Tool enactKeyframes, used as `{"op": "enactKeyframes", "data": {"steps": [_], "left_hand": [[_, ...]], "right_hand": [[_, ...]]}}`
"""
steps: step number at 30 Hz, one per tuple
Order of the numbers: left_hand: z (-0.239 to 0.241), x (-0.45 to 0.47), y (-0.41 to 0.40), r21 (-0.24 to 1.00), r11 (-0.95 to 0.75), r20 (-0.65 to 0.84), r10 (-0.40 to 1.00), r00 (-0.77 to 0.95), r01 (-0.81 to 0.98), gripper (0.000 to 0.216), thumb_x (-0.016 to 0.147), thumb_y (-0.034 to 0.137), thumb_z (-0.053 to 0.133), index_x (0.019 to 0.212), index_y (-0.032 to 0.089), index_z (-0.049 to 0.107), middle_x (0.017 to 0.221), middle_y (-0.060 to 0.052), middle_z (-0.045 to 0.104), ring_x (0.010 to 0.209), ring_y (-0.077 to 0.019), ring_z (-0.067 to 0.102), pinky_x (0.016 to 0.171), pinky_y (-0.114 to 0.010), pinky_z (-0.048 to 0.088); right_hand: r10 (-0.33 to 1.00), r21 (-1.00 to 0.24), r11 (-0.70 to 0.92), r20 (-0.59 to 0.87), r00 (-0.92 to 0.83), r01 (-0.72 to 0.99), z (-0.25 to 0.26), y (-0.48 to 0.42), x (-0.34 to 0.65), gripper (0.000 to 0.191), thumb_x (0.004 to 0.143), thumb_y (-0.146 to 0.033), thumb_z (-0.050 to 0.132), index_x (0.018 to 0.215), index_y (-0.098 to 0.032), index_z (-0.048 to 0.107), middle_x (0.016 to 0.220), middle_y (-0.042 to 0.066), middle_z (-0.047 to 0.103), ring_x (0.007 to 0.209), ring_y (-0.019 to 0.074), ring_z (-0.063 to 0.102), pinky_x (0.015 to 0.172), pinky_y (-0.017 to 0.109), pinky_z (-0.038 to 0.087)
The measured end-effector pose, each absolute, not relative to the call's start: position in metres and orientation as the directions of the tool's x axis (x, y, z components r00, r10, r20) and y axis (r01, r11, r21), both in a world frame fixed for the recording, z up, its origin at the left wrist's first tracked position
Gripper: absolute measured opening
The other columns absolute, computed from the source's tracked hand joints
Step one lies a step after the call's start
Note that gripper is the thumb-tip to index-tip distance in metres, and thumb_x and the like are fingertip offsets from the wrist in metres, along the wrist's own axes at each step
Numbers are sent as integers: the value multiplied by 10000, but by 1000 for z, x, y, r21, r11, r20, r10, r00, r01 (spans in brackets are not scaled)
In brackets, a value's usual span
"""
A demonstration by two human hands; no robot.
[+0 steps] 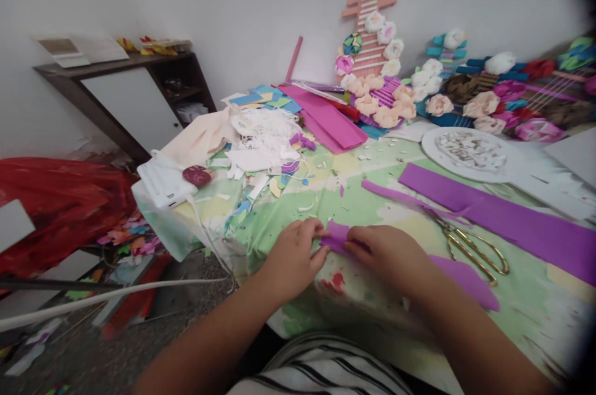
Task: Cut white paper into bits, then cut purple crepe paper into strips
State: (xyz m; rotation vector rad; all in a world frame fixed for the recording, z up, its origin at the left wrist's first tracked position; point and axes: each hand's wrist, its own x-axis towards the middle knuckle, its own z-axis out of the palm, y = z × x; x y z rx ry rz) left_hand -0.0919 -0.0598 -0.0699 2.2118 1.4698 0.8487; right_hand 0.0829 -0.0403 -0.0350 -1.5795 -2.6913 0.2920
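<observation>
Between my two hands is a small piece of purple crepe paper [337,234], held just above the near edge of the table. My left hand [298,255] pinches its left end between thumb and fingers. The fingers of my right hand [379,253] are closed on its right side, and the palm is hidden. Partly behind my right forearm lies another purple paper piece [465,280]. Gold-handled scissors [470,249] rest to the right, their blades by a thin purple strip [395,192]. A long purple paper band [507,212] stretches beyond them.
White string and paper scraps [265,134] are heaped at the back left, near a white power bank [165,181] with a cable. Pink paper sheets [326,115] lie behind. Flower-decorated guitar shapes [372,53] lean on the wall. A white guitar-shaped board [433,143] sits at right.
</observation>
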Motion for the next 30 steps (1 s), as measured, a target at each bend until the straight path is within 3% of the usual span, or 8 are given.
{"op": "enactKeyframes", "data": {"steps": [14, 23, 30], "left_hand": [[-63, -88, -55, 539, -387, 219, 922, 320, 748, 279, 726, 282, 429, 987, 185, 401, 911, -41, 529, 820, -155, 474, 730, -308, 387], [-63, -86, -54, 291, -530, 229, 847, 480, 796, 237, 751, 281, 385, 926, 186, 515, 1030, -48, 498, 886, -174, 443, 780, -349, 346], [-62, -88, -56, 239, -591, 256, 804, 537, 771, 264, 772, 276, 350, 916, 178, 548, 961, -45, 538, 826, -163, 442, 744, -342, 340]], "right_hand": [[889, -182, 440, -49, -455, 879, -36, -39, 85, 255, 775, -324, 321, 661, -183, 501, 571, -6, 514, 500, 83, 392, 461, 211, 181], [893, -182, 428, -63, -445, 885, -47, -35, 88, 265, 764, -334, 329, 642, -179, 507, 554, -3, 501, 481, 82, 368, 458, 220, 173], [886, -187, 438, -73, -457, 879, -47, -34, 88, 270, 765, -336, 332, 638, -172, 504, 572, 3, 511, 502, 85, 384, 466, 223, 181]]}}
